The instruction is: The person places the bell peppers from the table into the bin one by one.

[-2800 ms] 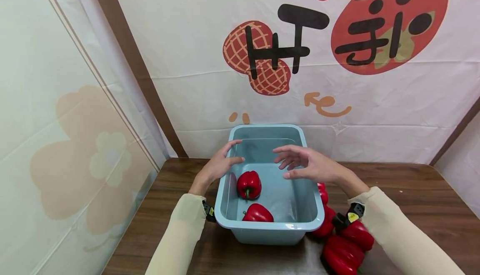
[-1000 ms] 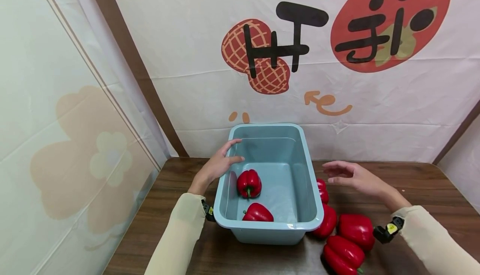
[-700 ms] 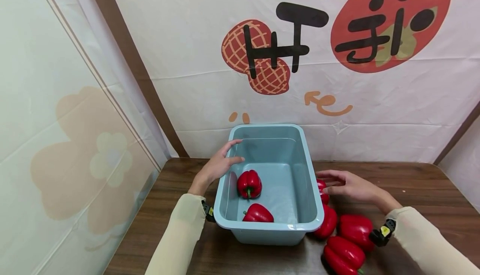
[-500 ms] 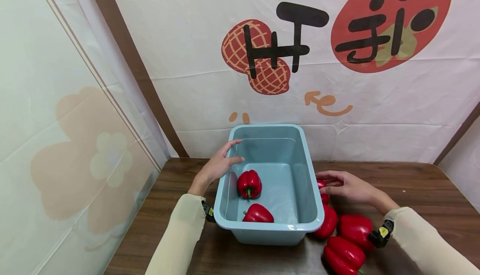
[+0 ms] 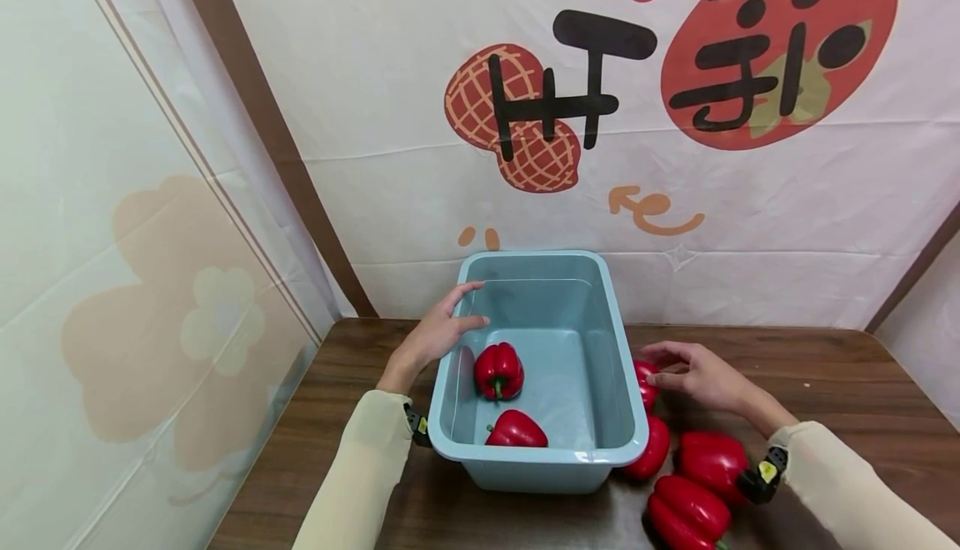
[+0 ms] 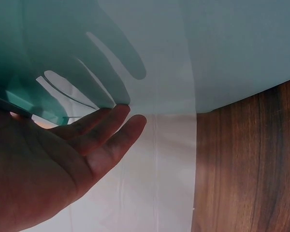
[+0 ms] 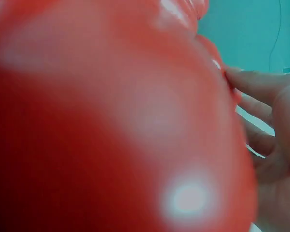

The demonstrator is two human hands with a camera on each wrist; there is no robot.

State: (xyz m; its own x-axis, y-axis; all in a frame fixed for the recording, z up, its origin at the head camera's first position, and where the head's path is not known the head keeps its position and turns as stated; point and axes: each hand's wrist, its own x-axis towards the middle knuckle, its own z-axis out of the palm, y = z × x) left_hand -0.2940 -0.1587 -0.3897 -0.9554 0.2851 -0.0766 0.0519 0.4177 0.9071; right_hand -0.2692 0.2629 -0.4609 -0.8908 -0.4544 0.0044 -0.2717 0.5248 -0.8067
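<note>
A light-blue plastic tub (image 5: 536, 455) stands on the table with two red bell peppers inside, one upright (image 5: 498, 367) and one on its side (image 5: 516, 429). My left hand (image 5: 433, 335) holds the tub's left rim, thumb and index finger over the edge; in the left wrist view other fingers (image 6: 106, 133) lie against the outer wall. Beside the tub's right wall, my right hand (image 5: 705, 377) grips a red bell pepper (image 5: 647, 383) between thumb and fingers. The tub partly hides that pepper. A nearer pepper (image 7: 135, 121) fills much of the right wrist view.
More red bell peppers lie right of the tub: one against its corner (image 5: 651, 450), one under the right wrist (image 5: 712, 460) and one in front (image 5: 686, 510). Behind the brown wooden table (image 5: 840, 392) hangs a printed white cloth (image 5: 390, 183).
My right hand has left the space above the tub, passed over its right side and come down to the pepper there, which now shows slightly more. My left hand has stayed on the rim.
</note>
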